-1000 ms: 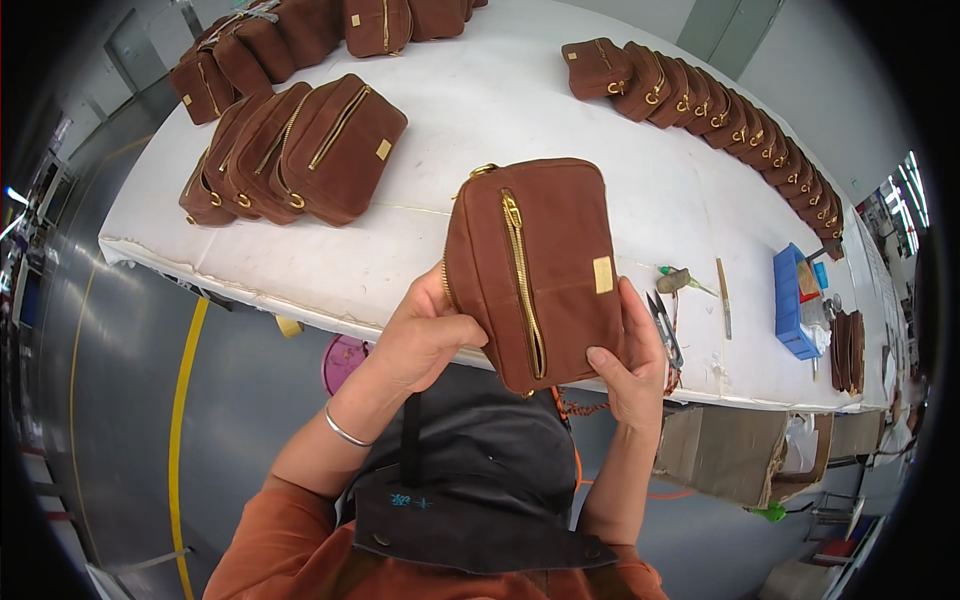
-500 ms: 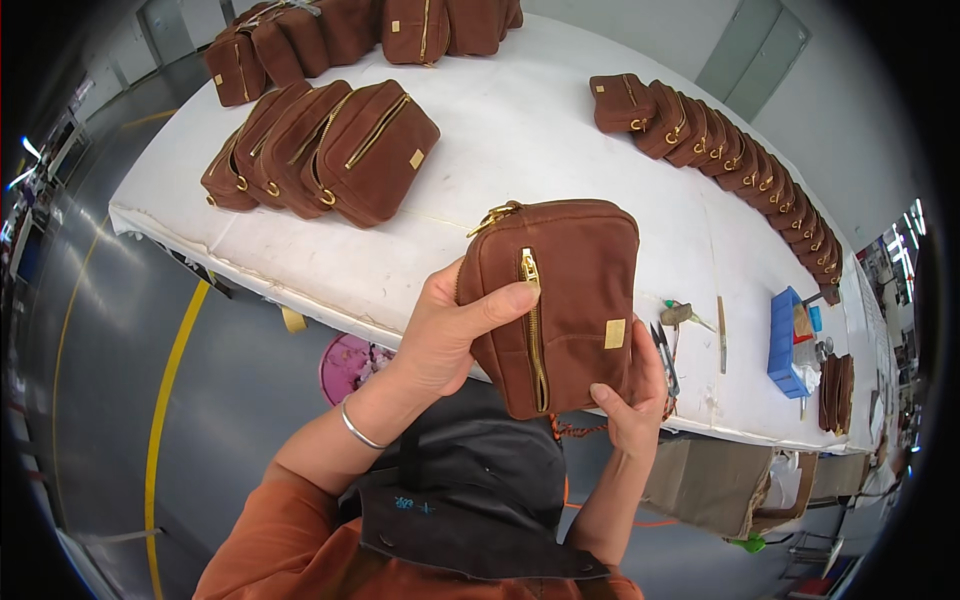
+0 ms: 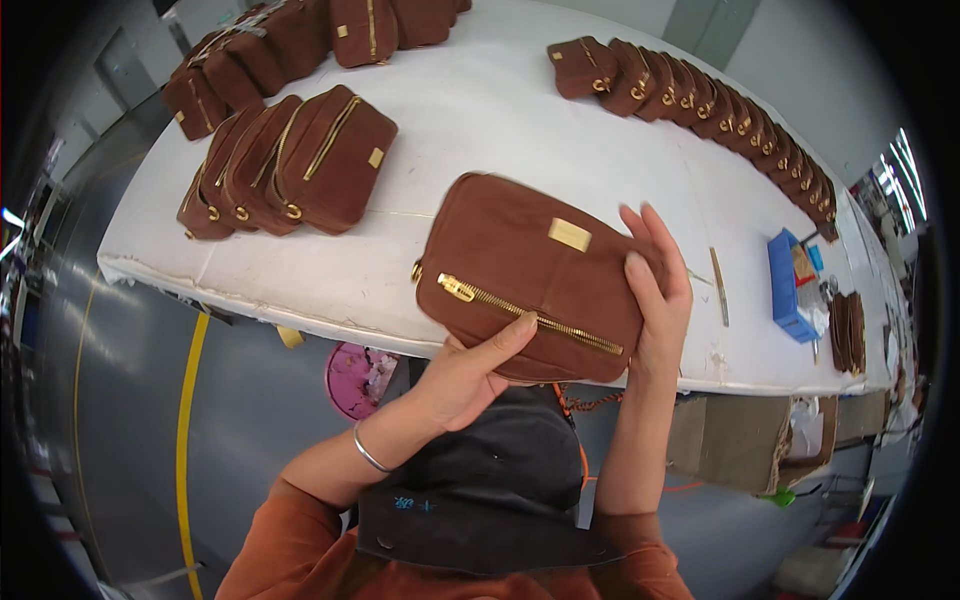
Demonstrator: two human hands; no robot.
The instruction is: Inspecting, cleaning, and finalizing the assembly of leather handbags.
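Fingers and thumb of my left hand point(image 3: 462, 388) pinch the lower edge of a brown zip pouch point(image 3: 490, 235), thumb on its gold zipper point(image 3: 585, 334), other fingers mostly hidden. My right hand point(image 3: 660, 305) holds the right end, two visible fingers extended, slightly apart. Good handling here looks like firm support at both ends, light thumb pressure. I've got it tilted over the white table's point(image 3: 480, 125) near edge; brown pouches point(image 3: 628, 82) line the far side, grey floor point(image 3: 130, 400) left.

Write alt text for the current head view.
A person's left hand and right hand hold a brown rectangular zippered bag at a white table, left thumb at its gold metal zip. More brown bags stand at upper left and upper right, with a blue plastic bin at right.
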